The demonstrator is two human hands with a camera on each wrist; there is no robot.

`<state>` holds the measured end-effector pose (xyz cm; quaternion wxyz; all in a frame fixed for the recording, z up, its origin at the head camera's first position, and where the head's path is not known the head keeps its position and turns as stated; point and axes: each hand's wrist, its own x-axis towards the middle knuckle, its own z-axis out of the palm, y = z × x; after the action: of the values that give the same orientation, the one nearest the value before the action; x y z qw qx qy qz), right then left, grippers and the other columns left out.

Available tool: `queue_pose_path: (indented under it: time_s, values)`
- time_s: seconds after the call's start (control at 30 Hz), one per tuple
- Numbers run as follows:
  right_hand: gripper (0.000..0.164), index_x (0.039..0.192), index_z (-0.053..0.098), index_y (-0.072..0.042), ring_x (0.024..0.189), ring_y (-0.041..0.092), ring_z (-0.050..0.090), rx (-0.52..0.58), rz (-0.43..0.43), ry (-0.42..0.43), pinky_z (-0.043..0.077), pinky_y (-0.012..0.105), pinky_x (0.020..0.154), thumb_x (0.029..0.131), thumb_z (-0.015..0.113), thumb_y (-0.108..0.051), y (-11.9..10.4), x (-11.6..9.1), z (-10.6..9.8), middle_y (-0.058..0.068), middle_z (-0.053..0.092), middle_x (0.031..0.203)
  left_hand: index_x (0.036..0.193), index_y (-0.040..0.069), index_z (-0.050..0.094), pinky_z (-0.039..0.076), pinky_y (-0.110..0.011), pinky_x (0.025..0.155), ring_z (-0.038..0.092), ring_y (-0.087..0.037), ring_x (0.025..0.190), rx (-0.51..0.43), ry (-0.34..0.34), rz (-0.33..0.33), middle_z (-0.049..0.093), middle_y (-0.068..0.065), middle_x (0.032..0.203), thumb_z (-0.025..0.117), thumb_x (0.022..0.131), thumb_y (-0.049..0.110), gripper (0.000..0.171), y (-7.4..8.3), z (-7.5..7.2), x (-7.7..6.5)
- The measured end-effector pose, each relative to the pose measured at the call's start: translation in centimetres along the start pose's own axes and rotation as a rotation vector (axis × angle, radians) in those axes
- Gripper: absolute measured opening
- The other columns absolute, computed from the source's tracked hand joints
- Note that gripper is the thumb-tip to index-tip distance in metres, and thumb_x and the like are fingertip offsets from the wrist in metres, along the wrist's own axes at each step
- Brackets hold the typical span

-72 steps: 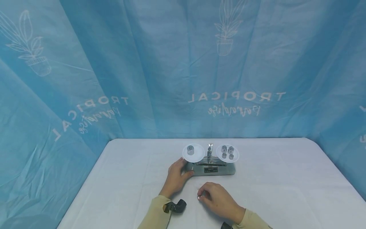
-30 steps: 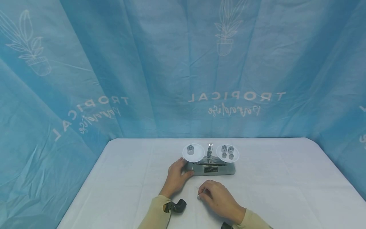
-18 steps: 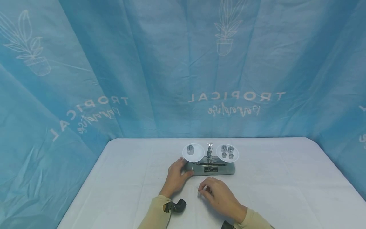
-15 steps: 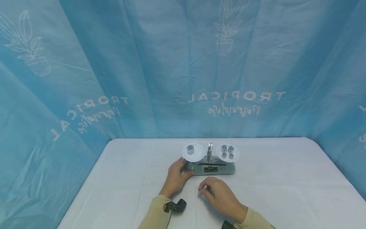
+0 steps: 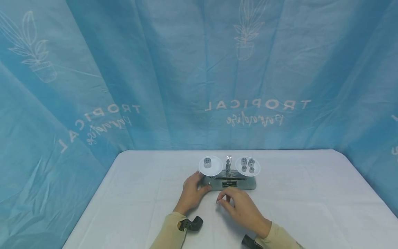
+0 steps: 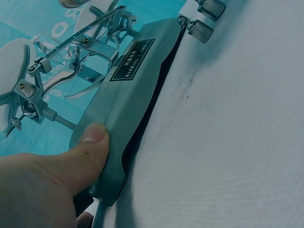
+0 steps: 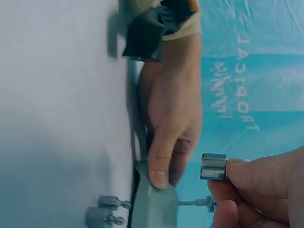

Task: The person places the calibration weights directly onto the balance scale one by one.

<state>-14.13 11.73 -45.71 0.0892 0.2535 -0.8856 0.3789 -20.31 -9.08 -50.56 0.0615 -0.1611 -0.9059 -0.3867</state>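
Observation:
A grey balance scale stands on the table. My left hand holds the left end of its base, thumb pressed on the front face. My right hand is in front of the base, pinching a small shiny metal weight between thumb and fingers. One larger weight stands on the left pan; several weights stand on the right pan. Two knobbed weights stand upright on the cloth before the base, hidden behind my right hand in the head view.
White cloth covers the table. Blue printed curtains hang along the back and sides. A black wrist camera sits on my left wrist, and another on my right.
My right hand has moved forward, towards the scale's base, with the small weight still pinched. My left hand and the weights on the pans have stayed in place.

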Motion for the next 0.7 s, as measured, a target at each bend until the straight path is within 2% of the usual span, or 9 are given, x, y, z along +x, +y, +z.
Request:
queue_pose_path:
  time_s: [0.23, 0.53, 0.7]
  values:
    - [0.004, 0.092, 0.069, -0.019, 0.077, -0.001, 0.054, 0.019, 0.061, 0.006, 0.052, 0.024, 0.066, 0.094, 0.073, -0.018, -0.4, 0.5, -0.9, -0.017, 0.062, 0.090, 0.143, 0.004, 0.054, 0.027, -0.063, 0.117, 0.042, -0.039, 0.140, 0.000, -0.010, -0.027, 0.053, -0.015, 0.147, 0.073, 0.092, 0.031, 0.061, 0.2, -0.1, -0.1]
    - [0.005, 0.092, 0.069, -0.019, 0.078, 0.000, 0.054, 0.032, 0.025, 0.052, 0.055, 0.028, 0.068, 0.093, 0.073, -0.015, -0.6, 1.2, -1.6, -0.016, 0.061, 0.088, 0.144, 0.004, 0.054, 0.027, -0.063, 0.117, 0.042, -0.039, 0.140, 0.002, -0.014, -0.021, 0.053, -0.016, 0.147, 0.072, 0.092, 0.033, 0.062, 0.1, -0.1, -0.1]
    - [0.003, 0.093, 0.069, -0.016, 0.081, 0.000, 0.058, 0.075, 0.026, 0.062, 0.059, 0.028, 0.074, 0.094, 0.072, -0.016, -0.8, 1.6, -2.0, -0.015, 0.062, 0.090, 0.143, 0.004, 0.054, 0.027, -0.063, 0.117, 0.042, -0.039, 0.140, 0.003, -0.013, -0.011, 0.053, -0.017, 0.147, 0.072, 0.092, 0.032, 0.062, 0.1, -0.2, -0.1]
